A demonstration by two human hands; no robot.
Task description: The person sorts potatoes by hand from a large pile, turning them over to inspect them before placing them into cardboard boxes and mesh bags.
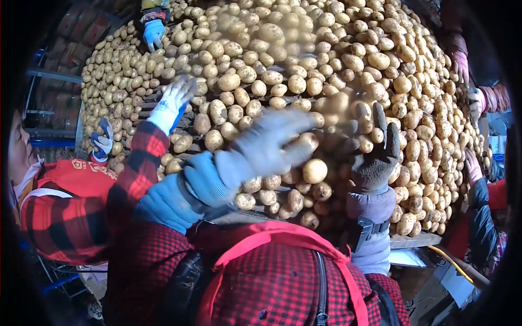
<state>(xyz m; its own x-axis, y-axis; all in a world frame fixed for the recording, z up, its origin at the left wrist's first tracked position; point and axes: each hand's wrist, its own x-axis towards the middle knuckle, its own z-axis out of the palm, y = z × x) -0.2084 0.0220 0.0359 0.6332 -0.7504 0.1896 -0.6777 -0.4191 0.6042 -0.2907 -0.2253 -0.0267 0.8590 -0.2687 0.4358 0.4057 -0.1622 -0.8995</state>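
Note:
Potatoes (228, 82) lie in a thick layer over a slatted table. My left hand (272, 142), in a grey glove and blurred by motion, is over the potatoes at the middle, its fingers apart and pointing right. A pale round potato (315, 171) lies just below its fingertips. Over the potatoes to the right is my right hand (376, 157), in a dark, dirty grey glove, its fingers spread upward. A few potatoes show between and beside its fingers. Neither hand visibly grips a potato.
A co-worker in red plaid at the left has one gloved hand (175, 103) on the potatoes and another (102, 139) at the edge. A blue-gloved hand (154, 33) reaches in at the top left. Other workers' hands (474, 165) are along the right edge. A wooden table edge (416, 240) is below.

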